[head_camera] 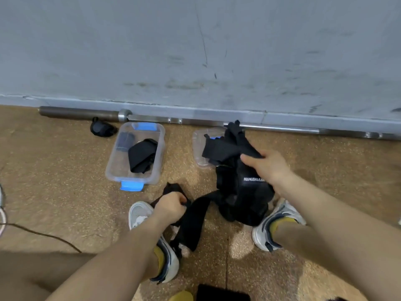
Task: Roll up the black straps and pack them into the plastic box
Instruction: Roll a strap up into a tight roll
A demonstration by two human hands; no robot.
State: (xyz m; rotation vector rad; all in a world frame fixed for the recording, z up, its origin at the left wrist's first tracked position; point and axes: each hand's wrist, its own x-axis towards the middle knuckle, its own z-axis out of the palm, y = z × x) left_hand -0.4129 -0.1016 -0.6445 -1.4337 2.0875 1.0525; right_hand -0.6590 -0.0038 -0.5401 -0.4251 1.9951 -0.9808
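Observation:
A clear plastic box (112,168) with blue latches stands on the floor at centre left; a rolled black strap (142,155) lies inside it. My left hand (170,208) grips one end of a long black strap (192,222) that trails down over my left shoe. My right hand (265,168) pinches a bundle of black straps (243,192) with white lettering, lifted above the floor between my feet. Part of that bundle drapes over the box's clear lid (198,146).
A steel barbell (195,121) lies along the foot of the grey wall. A small black pouch (101,128) sits left of the box. My two white shoes (271,229) stand on the speckled brown floor. A thin cable (43,234) runs at the left.

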